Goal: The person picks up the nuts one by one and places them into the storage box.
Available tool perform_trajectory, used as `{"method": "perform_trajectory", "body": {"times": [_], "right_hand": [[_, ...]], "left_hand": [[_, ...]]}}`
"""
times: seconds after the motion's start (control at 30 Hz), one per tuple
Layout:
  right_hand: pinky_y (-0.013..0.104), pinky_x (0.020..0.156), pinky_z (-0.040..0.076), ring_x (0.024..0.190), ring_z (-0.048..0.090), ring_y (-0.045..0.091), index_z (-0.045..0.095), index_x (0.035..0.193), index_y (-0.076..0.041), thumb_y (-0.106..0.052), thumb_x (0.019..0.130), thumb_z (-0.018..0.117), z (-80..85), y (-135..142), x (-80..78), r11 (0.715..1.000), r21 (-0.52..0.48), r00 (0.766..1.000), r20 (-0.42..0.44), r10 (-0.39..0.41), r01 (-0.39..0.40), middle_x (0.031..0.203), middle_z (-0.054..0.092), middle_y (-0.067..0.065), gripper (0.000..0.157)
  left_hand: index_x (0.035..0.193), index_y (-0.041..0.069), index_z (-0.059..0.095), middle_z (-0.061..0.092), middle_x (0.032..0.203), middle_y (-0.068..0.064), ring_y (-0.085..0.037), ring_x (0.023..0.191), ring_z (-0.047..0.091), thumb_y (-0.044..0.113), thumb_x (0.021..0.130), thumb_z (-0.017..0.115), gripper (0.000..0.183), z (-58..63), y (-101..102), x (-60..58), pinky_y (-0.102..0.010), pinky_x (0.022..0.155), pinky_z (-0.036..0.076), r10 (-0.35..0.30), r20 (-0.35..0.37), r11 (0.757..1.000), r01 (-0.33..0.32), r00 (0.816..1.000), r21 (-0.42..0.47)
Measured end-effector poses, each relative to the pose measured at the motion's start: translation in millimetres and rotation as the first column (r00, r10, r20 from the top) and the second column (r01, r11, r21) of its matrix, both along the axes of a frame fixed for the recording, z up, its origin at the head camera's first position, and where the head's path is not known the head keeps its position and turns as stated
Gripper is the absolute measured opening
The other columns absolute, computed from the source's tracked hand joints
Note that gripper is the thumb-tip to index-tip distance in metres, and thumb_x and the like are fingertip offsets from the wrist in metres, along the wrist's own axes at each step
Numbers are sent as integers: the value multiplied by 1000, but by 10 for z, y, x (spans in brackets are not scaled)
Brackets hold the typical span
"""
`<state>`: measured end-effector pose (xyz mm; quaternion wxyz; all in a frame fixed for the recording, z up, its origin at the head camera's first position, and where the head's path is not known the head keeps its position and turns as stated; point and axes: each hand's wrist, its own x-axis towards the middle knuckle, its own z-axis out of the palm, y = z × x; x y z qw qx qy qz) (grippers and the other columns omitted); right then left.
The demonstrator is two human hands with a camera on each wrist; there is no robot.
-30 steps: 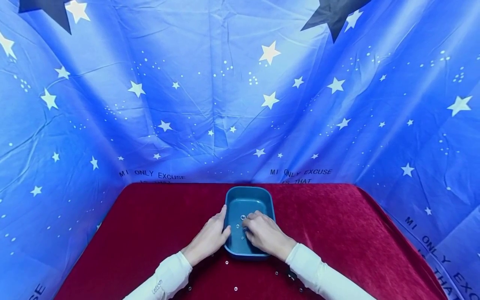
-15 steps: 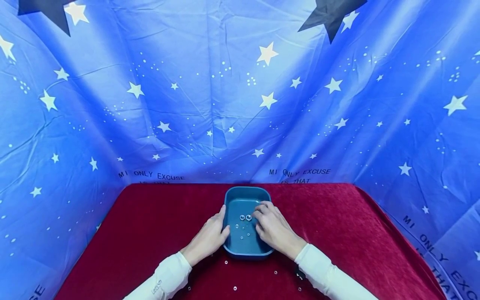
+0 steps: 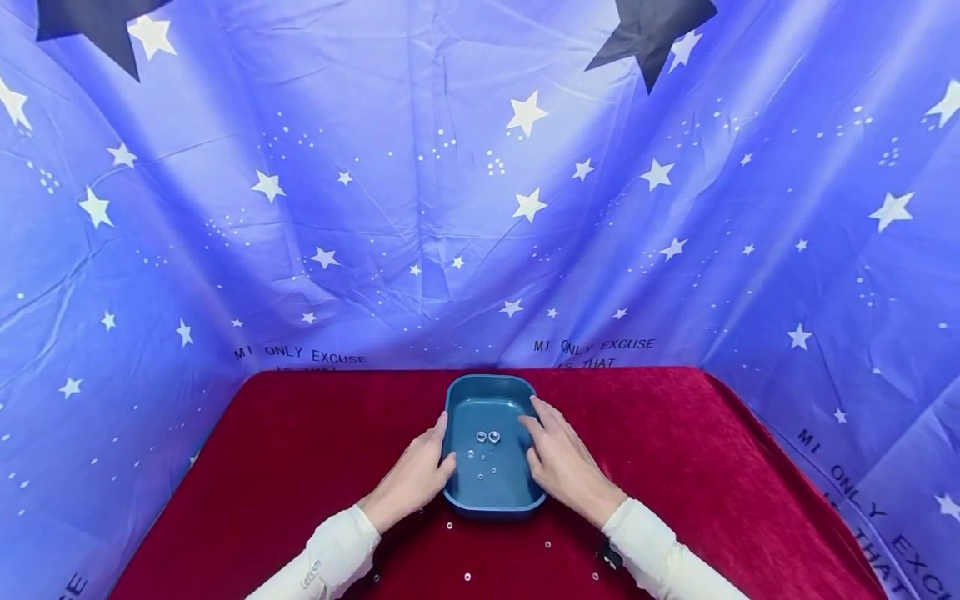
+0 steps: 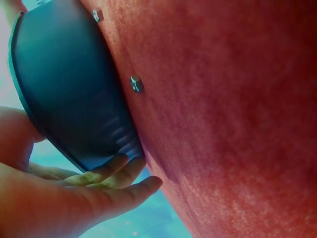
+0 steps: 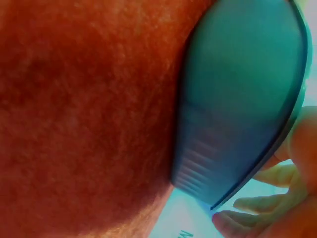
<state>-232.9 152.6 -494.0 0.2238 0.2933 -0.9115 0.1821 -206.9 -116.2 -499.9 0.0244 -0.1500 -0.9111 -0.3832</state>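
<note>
A blue rectangular tray point(image 3: 495, 507) stands on the red cloth, its long sides running away from me. Two larger metal nuts point(image 3: 487, 437) lie side by side on its floor, with several smaller nuts point(image 3: 481, 477) nearer the front. My left hand point(image 3: 411, 475) grips the tray's left wall, thumb over the rim and fingers along the outside. At the right rim, my right hand point(image 3: 572, 467) has its fingers spread loosely, the index finger and thumb reaching just over the edge. In the right wrist view, its fingers point(image 5: 260, 203) are extended beside the tray rim, holding no nut.
Several small nuts lie on the red cloth point(image 3: 315, 450) in front of the tray, among them one nut point(image 3: 467, 577) near the bottom edge and another nut point(image 3: 548, 544) to the right. A blue star-printed curtain point(image 3: 420, 208) surrounds the table's back and sides.
My right hand has let go of a larger nut beside the other one and drawn back rightward to the tray's rim. The left hand keeps its hold.
</note>
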Motion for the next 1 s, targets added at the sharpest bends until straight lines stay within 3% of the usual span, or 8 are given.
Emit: {"method": "perform_trajectory", "body": {"times": [0.23, 0.67, 1.0], "right_hand": [[56, 117, 48, 145, 57, 46, 64, 143, 11, 0, 99, 67, -38, 6, 48, 998, -21, 984, 170, -57, 62, 162, 50, 33, 46], [55, 115, 50, 143, 60, 45, 65, 140, 11, -2, 101, 66, -66, 28, 49, 997, -31, 974, 218, -68, 76, 164, 48, 32, 41], [56, 115, 50, 142, 60, 45, 66, 139, 10, -2, 101, 65, -59, 23, 28, 996, -37, 971, 227, -72, 82, 165, 48, 31, 40]], "left_hand": [[163, -18, 30, 53, 159, -34, -42, 144, 58, 6, 107, 64, 70, 5, -38, 54, -57, 118, 47, 6, -25, 1000, -6, 1000, -8], [154, -15, 52, 64, 148, -29, -43, 138, 63, 9, 107, 67, 54, 50, -108, 217, -58, 115, 51, 7, -68, 1000, -9, 998, -30], [129, -8, 73, 73, 131, -22, -40, 127, 68, 14, 105, 69, 33, 100, -226, 370, -57, 112, 53, 10, -101, 992, -23, 995, -125]]}}
